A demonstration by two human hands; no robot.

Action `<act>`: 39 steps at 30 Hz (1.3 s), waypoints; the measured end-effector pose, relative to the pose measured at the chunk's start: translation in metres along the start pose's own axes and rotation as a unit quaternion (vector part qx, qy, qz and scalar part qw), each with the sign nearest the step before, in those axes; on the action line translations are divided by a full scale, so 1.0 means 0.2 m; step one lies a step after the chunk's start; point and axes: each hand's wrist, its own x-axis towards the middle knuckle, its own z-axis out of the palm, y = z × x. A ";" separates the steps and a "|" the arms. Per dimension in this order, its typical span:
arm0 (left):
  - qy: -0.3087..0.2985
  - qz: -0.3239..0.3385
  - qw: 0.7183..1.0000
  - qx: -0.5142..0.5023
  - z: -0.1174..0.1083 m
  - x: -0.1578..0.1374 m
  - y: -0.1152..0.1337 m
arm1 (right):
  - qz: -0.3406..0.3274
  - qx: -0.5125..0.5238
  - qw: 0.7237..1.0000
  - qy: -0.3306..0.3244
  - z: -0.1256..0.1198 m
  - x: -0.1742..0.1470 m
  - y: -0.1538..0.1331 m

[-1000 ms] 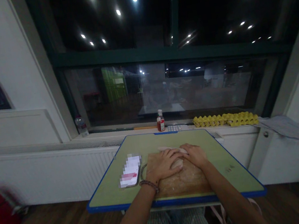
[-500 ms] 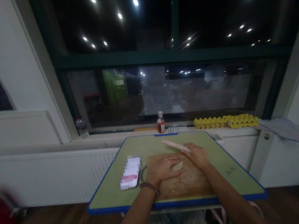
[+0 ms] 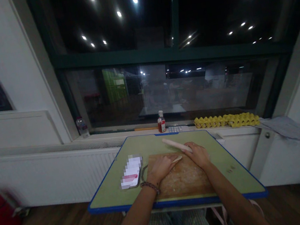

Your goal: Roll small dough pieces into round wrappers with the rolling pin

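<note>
My left hand [image 3: 163, 167], a braided bracelet at its wrist, is closed on a small pale piece of dough [image 3: 177, 159]. The dough shows nearly edge-on, tilted over a wooden board [image 3: 185, 179] with whitish smears on it. In my right hand [image 3: 199, 155] is a pale wooden rolling pin [image 3: 174, 144], gripped at its near end. The pin's far end points up and left, past the board's back edge. My right palm hides the gripped end, and my left fingers cover part of the dough.
The board lies on a green table [image 3: 112, 193] with a blue rim. A phone [image 3: 132, 172] lies left of the board. Along the windowsill stand a sauce bottle [image 3: 161, 123], a clear bottle [image 3: 82, 127] and yellow egg trays [image 3: 226, 121]. A radiator [image 3: 49, 183] is behind at left.
My left hand has turned the dough from face-up to nearly edge-on, and its fingers have drawn together. My right hand and the rolling pin stay almost where they were.
</note>
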 end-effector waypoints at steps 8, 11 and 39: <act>0.007 0.102 0.993 -0.052 0.00 -0.01 -0.02 | 0.006 -0.001 1.000 0.008 0.00 0.00 0.00; 0.013 0.130 0.989 -0.075 0.01 -0.01 -0.02 | 0.013 -0.006 1.000 0.004 -0.01 0.00 -0.01; 0.034 -0.101 0.994 -0.025 -0.01 -0.01 0.00 | -0.001 -0.033 0.999 -0.015 0.00 0.01 0.00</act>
